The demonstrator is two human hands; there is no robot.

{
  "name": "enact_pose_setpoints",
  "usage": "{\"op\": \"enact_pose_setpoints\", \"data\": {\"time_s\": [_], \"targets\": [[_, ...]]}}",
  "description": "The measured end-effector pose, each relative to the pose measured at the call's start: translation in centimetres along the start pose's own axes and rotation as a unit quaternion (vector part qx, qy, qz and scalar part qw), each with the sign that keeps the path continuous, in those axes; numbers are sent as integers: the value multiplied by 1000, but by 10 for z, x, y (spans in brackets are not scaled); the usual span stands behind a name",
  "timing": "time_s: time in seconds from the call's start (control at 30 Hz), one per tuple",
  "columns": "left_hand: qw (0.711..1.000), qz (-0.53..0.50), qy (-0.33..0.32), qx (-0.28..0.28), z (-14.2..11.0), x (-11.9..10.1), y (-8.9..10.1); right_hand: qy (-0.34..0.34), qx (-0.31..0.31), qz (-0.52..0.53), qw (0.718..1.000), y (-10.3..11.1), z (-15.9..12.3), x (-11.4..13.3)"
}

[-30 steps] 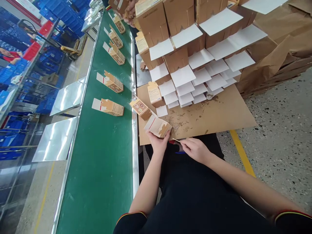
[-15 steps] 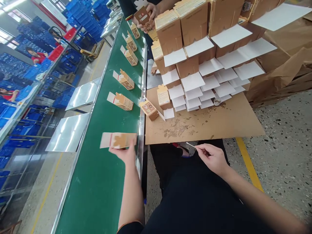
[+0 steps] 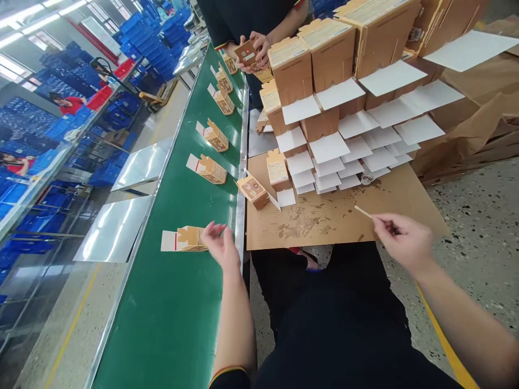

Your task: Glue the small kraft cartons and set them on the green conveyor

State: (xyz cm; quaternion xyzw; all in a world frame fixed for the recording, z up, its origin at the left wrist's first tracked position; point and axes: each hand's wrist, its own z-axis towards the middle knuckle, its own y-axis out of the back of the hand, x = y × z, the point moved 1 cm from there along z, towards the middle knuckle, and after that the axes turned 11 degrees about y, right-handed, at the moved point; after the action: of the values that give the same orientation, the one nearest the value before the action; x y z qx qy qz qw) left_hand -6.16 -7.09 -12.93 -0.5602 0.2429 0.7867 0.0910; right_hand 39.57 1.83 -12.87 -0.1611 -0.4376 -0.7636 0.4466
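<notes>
On the green belt stands a small brown carton [image 3: 190, 239], its white flap with a red stripe pointing left. My left hand [image 3: 222, 246] is at the carton's right end, fingers apart and curved, holding nothing; whether a fingertip still touches it I cannot tell. Between thumb and fingers of my right hand [image 3: 403, 240] is a thin pale stick [image 3: 364, 211], its tip pointing up and left over the cardboard sheet [image 3: 324, 227]. Close to the sheet's left edge a carton [image 3: 253, 190] lies tilted, beside an upright carton [image 3: 277, 168].
Stacked cartons [image 3: 330, 59] with white flaps sticking out rise behind the sheet. A small round clear object [image 3: 366, 179] lies at their foot. Farther up the green belt [image 3: 162, 313] stand several cartons [image 3: 211, 168]. A co-worker's hands [image 3: 259, 46] hold a brown carton at the far end.
My left hand has let go of the carton, which now stands on the belt. My right hand has moved right and forward with the stick. The view has shifted slightly.
</notes>
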Motion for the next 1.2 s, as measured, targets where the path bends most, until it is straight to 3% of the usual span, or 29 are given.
{"op": "enact_pose_setpoints", "data": {"time_s": [0.07, 0.13, 0.2, 0.27, 0.37, 0.57, 0.7, 0.77, 0.87, 0.97, 1.07, 1.2], "targets": [[997, 11, 33, 71, 12, -9, -53, -4, 2, -46, 999, 5, 22, -17], [990, 68, 25, 118, 22, -17, -98, -28, 20, -93, 995, 8, 42, -31], [978, 128, -5, 166, 26, -25, -125, -51, 50, -131, 989, 11, 59, -41], [966, 155, -30, 204, 23, -31, -134, -54, 83, -151, 983, 12, 71, -46], [962, 155, -62, 216, 11, -39, -119, -41, 130, -162, 977, 11, 84, -49], [953, 179, -105, 221, -16, -48, -69, -28, 213, -193, 957, 0, 103, -53], [943, 172, -141, 247, -31, -49, -45, -31, 229, -191, 954, -2, 112, -53], [959, 152, -105, 214, -33, -43, -39, -29, 213, -179, 960, 0, 110, -51], [977, 127, 48, 162, -27, -28, -45, -36, 170, -147, 974, 6, 100, -47], [951, 139, 164, 222, -26, -13, -61, -70, 122, -123, 982, 9, 85, -44], [942, 117, 159, 270, -40, -8, -65, -93, 81, -114, 986, 11, 72, -42], [949, -7, 141, 281, -67, -5, -53, -93, 31, -101, 990, 11, 60, -42]]}}
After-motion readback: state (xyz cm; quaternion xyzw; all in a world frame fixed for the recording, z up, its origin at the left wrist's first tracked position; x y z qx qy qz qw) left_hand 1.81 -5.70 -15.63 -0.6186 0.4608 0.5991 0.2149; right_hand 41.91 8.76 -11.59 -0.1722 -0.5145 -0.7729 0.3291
